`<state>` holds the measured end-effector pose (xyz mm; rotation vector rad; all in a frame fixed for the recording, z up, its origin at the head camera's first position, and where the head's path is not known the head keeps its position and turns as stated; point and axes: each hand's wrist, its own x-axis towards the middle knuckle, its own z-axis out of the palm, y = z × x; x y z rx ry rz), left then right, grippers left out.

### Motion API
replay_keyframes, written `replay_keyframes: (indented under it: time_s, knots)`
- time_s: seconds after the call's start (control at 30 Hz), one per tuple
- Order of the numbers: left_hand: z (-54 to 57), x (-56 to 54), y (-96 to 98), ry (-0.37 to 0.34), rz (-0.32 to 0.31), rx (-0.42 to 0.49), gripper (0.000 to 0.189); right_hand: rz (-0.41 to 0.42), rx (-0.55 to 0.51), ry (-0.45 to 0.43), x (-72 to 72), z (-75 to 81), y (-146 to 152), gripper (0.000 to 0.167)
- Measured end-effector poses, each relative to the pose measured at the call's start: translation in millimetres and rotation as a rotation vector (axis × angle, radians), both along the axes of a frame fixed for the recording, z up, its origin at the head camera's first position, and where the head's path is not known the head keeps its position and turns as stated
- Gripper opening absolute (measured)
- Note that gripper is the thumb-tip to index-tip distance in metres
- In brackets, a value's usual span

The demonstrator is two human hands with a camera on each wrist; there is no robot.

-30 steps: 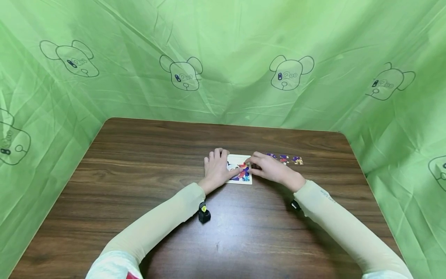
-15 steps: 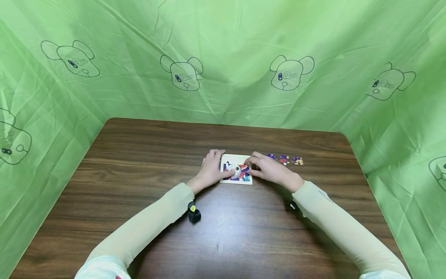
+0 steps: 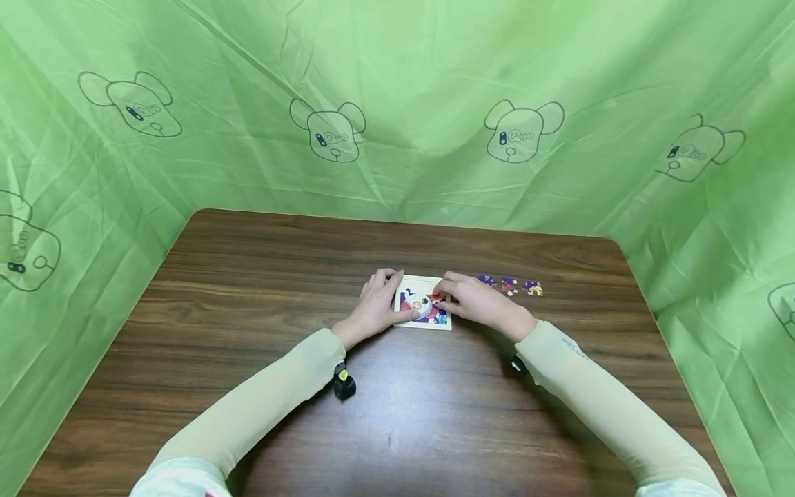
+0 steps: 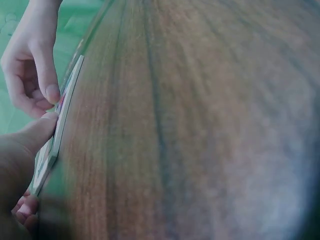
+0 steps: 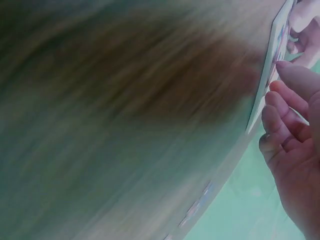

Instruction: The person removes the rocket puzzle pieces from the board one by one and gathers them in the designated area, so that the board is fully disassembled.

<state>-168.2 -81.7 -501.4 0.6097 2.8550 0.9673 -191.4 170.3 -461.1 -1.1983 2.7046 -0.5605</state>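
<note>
A jigsaw tray (image 3: 424,327) with a pale frame and a colourful picture lies on the table. Its upper part shows bare white. My left hand (image 3: 373,304) grips the tray's left side, the thumb lying over the picture and the fingers at the far left edge. From the right, my right hand (image 3: 481,300) reaches over the tray's right side. Its thumb and index finger pinch a small jigsaw piece, mostly hidden by the fingertips, right at the picture. In the right wrist view the other fingers of the right hand (image 5: 300,130) curl loosely beside the tray (image 5: 260,102).
Three loose jigsaw pieces, one of them a purple and yellow piece (image 3: 532,288), lie in a row beyond the right hand. The brown wooden table (image 3: 248,276) is surrounded by green cloth (image 3: 422,186) at the back and sides.
My left hand has slid left along the tray, uncovering more of the picture and the tray's left edge. The right hand stays at the tray's right side with small finger movements.
</note>
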Motion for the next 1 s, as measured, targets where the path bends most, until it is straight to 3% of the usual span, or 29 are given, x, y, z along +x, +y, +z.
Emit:
replay_keyframes:
  time_s: [0.4,0.67,1.0]
  knots:
    - [-1.6,-1.7,2.1,-0.003,-0.010,-0.013,0.097,0.032,-0.078,-0.072,-3.6,-1.0,-29.7,0.026]
    - [10.4,-5.0,-9.0,-0.050,-0.103,-0.014,0.090,0.039,-0.093,-0.066,-9.1,-5.7,-31.7,0.028]
    - [11.0,-9.2,-16.4,-0.053,-0.177,-0.014,0.091,-0.032,-0.046,-0.156,-3.7,4.7,-38.4,0.031]
